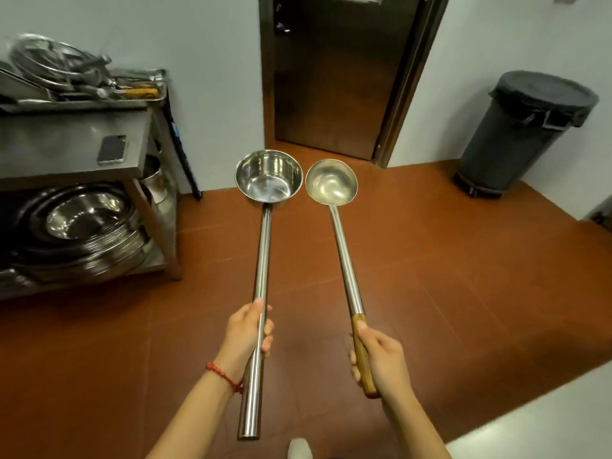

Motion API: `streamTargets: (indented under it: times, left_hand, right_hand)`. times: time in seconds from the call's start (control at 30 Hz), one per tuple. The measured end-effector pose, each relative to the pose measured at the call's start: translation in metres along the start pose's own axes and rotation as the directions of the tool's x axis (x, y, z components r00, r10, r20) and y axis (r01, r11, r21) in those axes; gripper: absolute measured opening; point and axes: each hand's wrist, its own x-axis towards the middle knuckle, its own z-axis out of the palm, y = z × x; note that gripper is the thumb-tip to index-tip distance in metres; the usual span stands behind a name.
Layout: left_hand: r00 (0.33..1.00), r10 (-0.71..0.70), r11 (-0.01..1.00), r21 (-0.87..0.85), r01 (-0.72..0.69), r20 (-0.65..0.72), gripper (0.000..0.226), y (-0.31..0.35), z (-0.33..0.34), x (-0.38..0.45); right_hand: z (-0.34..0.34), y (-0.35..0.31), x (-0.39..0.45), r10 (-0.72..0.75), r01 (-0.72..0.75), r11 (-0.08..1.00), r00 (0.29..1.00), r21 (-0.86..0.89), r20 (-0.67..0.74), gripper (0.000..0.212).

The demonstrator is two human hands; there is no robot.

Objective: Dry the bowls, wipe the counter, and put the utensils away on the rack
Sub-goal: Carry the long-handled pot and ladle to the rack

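Utensil stage underway: left hand [249,329] grips long-handled dipper pan [269,176], right hand [381,361] grips wooden-handled ladle [331,179], neither racked; bowls [79,223] stacked at frame left.

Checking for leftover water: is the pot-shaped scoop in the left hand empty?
Empty. The scoop faces up and its bare shiny bottom shows, with nothing inside.

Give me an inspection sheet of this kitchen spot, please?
Surface: steel table at left, tray of utensils behind.
Job's things: steel flat-bottomed long-handled scoop; round steel ladle with wooden grip; stacked steel bowls on the lower shelf.
Clutter: dark phone on the table.
Grippers: left hand grips the scoop; right hand grips the ladle.
Cables: nothing seen.
Surroundings: red-brown floor, steel door, grey lidded bin.
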Motion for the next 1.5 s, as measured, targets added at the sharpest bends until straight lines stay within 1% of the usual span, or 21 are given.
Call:
streamTargets:
  times: [0.23, 0.37, 0.6, 0.73, 0.87, 1.0, 1.13, 1.33, 1.5]
  left_hand:
    - [0.985, 0.010, 0.994, -0.104, -0.028, -0.172, 0.027, 0.059, -0.017, 0.086]
    - [0.977, 0.040, 0.990, -0.123, -0.067, -0.207, 0.027, 0.101, -0.039, 0.152]
    - [0.967, 0.075, 0.983, -0.146, -0.113, -0.243, 0.027, 0.197, -0.084, 0.269]
    - [0.958, 0.092, 0.981, -0.140, -0.134, -0.271, 0.027, 0.249, -0.106, 0.324]
    - [0.945, 0.112, 0.968, -0.183, -0.174, -0.306, 0.028, 0.292, -0.124, 0.377]
    - [0.922, 0.131, 0.960, -0.186, -0.210, -0.365, 0.028, 0.332, -0.141, 0.434]
    - [0.894, 0.152, 0.938, -0.222, -0.264, -0.421, 0.030, 0.378, -0.152, 0.496]
    - [0.829, 0.146, 0.903, -0.271, -0.335, -0.539, 0.030, 0.454, -0.169, 0.579]
    - [0.766, 0.141, 0.890, -0.258, -0.375, -0.627, 0.028, 0.508, -0.202, 0.639]
  right_hand:
    - [0.055, -0.063, 0.108, 0.022, -0.012, 0.998, 0.986, -0.062, 0.165, 0.034]
    - [0.107, -0.092, 0.174, 0.011, 0.006, 0.997, 0.975, -0.074, 0.220, 0.033]
    - [0.214, -0.165, 0.285, -0.014, 0.030, 0.998, 0.957, -0.051, 0.289, 0.030]
    - [0.262, -0.203, 0.339, -0.035, 0.053, 0.997, 0.949, -0.048, 0.314, 0.030]
    - [0.305, -0.238, 0.397, -0.059, 0.077, 0.996, 0.929, -0.037, 0.366, 0.031]
    - [0.346, -0.270, 0.465, -0.076, 0.111, 0.992, 0.902, -0.057, 0.424, 0.032]
    - [0.389, -0.309, 0.541, -0.099, 0.157, 0.985, 0.855, -0.072, 0.509, 0.031]
    - [0.457, -0.379, 0.638, -0.101, 0.238, 0.960, 0.781, -0.145, 0.616, 0.035]
    - [0.513, -0.412, 0.693, -0.088, 0.284, 0.941, 0.732, -0.185, 0.676, 0.039]
